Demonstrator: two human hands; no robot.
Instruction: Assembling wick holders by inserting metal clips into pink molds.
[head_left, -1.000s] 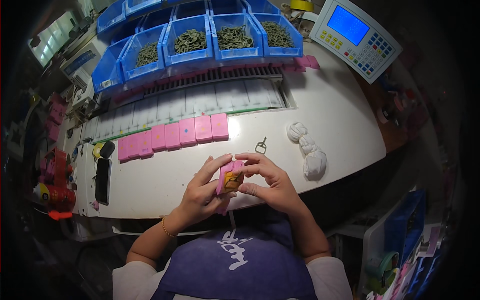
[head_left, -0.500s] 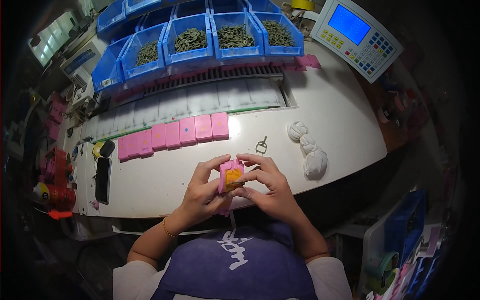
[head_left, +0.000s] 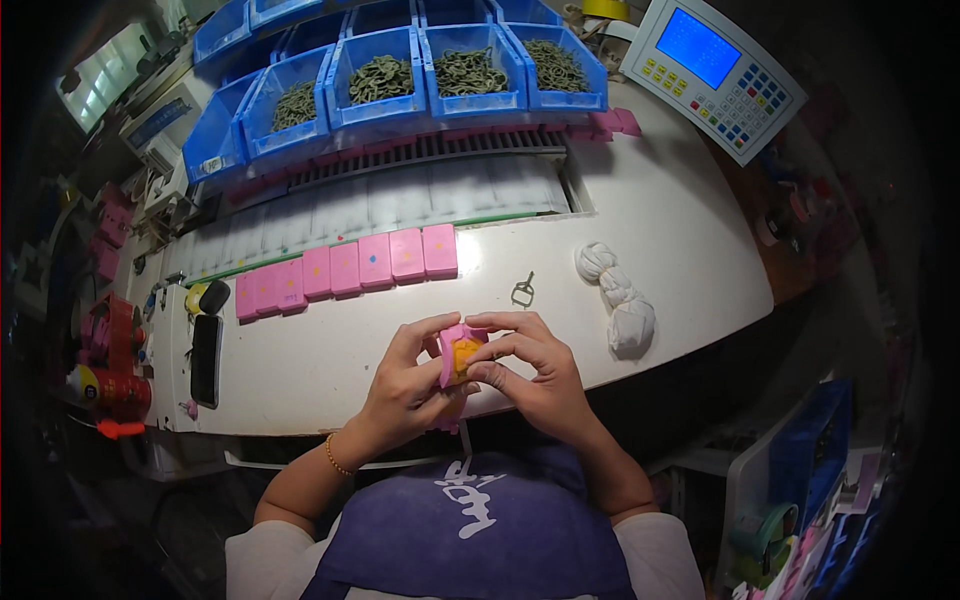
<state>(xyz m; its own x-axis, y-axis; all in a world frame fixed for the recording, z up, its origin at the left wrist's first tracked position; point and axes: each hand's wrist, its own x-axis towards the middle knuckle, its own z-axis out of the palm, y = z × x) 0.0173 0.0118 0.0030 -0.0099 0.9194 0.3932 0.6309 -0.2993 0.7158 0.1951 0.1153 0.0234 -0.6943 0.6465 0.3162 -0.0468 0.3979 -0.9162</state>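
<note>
Over the table's front edge, my left hand [head_left: 403, 385] is closed round a pink rubber mould [head_left: 447, 370], bent open so that its orange inner face [head_left: 465, 355] shows. My right hand [head_left: 535, 375] is closed too, its thumb and fingers pinching at the orange part while a forefinger rests by the mould's top edge. Whether a small piece sits between those right fingertips is hidden. Beyond my hands lies a thin dark green frame-shaped piece with a stem [head_left: 523, 290]. Several pink blocks [head_left: 345, 268] stand in a row to the left.
A twisted white cloth bundle [head_left: 622, 305] lies at the right. Blue bins [head_left: 375, 108] of green pieces stand behind a slotted rail [head_left: 430, 153]. A phone [head_left: 206, 360] lies at the left. A keypad unit with a blue screen [head_left: 715, 75] is at the back right.
My right fingertips have moved slightly up and in against the orange face. A thin dark piece seen by them before is now hidden. My left hand keeps its hold.
</note>
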